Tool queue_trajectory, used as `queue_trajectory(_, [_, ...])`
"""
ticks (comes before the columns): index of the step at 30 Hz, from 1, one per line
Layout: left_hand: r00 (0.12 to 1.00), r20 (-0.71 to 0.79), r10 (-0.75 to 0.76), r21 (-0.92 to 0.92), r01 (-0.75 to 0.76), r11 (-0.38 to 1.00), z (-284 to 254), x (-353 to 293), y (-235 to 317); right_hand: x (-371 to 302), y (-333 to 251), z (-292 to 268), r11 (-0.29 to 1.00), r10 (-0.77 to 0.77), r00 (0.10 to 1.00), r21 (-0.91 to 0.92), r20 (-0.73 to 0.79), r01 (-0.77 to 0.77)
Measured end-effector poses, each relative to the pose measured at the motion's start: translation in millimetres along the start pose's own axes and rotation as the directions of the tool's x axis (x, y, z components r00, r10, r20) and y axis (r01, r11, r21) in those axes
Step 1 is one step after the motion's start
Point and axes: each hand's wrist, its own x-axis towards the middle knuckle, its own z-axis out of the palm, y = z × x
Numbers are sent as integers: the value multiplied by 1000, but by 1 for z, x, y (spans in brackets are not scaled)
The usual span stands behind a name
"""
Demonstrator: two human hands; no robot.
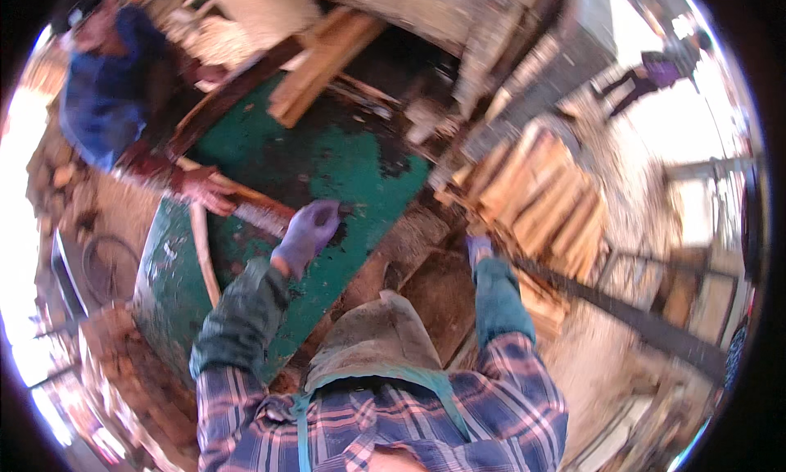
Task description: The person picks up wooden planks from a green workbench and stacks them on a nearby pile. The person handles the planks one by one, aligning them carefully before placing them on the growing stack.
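My left hand, in a purple glove, is over the green table, at the near end of a narrow wood strip. Its fingers curve, with a gap showing between thumb and fingers; I see nothing in that gap. A co-worker's hand grips the same strip farther left. To the right, my right hand, also purple-gloved, is low beside a stack of split wood pieces. Its fingers are small, blurred and partly hidden, so whether it grips a piece cannot be made out.
The green tabletop has worn dark patches. Thick boards lie across its far edge, and a thin stick rests at left. A dark metal bar runs below the stack. Another person is at far right.
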Motion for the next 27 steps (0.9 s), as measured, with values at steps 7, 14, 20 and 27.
queue_trajectory(7, [875,-346,337,716,14,698,-110,178,46,-89,-82,39,208,-82,757,754,648,-623])
queue_trajectory(14, [901,-337,274,733,68,677,-97,310,65,-110,-102,-23,188,400,889,969,-224,159])
queue_trajectory(20, [858,-411,307,799,177,575,-88,313,47,-24,-185,-274,800,209,636,504,-743,325])
queue_trajectory(27, [862,-487,136,703,295,647,-80,292,56,10,-229,-269,923,285,531,377,-798,72])
